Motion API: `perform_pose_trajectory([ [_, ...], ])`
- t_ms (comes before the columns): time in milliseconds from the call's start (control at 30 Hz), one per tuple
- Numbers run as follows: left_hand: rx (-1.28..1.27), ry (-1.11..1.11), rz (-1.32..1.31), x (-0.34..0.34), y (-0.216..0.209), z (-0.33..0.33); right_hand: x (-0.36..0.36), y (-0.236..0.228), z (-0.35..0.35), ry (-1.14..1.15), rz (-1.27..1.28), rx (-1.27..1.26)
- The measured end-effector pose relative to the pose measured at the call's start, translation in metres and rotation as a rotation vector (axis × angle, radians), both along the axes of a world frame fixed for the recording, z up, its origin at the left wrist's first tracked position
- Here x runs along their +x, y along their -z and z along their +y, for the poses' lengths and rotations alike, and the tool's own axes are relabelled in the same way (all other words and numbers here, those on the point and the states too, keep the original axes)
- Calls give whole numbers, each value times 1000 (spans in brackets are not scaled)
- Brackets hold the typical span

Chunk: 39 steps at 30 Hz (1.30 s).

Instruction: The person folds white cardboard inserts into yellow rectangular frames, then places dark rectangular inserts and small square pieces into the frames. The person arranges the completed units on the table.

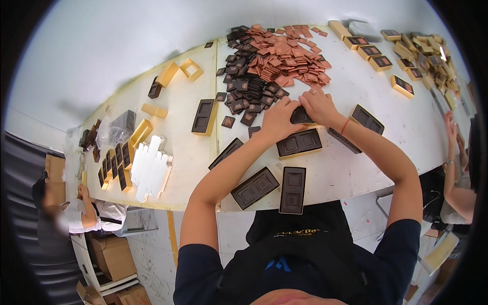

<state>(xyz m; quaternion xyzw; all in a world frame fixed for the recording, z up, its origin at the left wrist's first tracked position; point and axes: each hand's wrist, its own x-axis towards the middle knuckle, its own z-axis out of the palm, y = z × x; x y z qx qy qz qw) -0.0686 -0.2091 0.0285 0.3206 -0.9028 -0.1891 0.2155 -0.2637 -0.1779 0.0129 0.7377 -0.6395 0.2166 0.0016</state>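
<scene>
My left hand (281, 118) and my right hand (318, 105) meet at a small box with a dark tray (300, 116), just in front of the pile. The fingers of both hands are closed at its far side and partly hide it. Right below it lies a gold box with a dark two-well tray (300, 143). Two more such boxes, one tilted (255, 188) and one upright in the view (293, 190), lie at the near table edge. Another box (367, 120) lies beyond my right forearm, and one (204, 117) stands to the left.
Dark squares (249, 86) and copper-coloured squares (284, 56) are heaped at the far middle. Filled boxes (369, 51) line the far right. At left are a stack of white strips (150, 170), gold sleeves (166, 74) and a plastic bag (109, 131). People sit at both sides.
</scene>
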Motion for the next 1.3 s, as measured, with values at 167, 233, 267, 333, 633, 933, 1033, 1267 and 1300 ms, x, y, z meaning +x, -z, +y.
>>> perform_pose_trajectory([
  [167,3,74,3,-6,2,1,-6,-1,-20,-37,-197,-66],
  [233,-13,150,17,-3,19,-4,3,-3,-13,-186,-132,-216],
  [267,-62,174,13,-4,24,-4,5,-2,-13,-179,-171,-181],
  [333,-52,230,-26,-7,17,0,-10,-5,-15,-176,-423,-45],
  [633,-161,241,-112,1,-16,-29,-27,-40,88,-307,213,-13],
  [933,-144,-1432,116,118,6,-282,-43,-39,196,85,-106,-213],
  [1033,133,-1405,-80,133,28,-300,-52,-15,203,124,-116,-223],
  [1267,161,-797,640,140,-12,-244,-62,-32,195,167,-495,-69],
  [1300,200,-610,647,115,-34,-197,-69,-37,194,159,-502,-27],
])
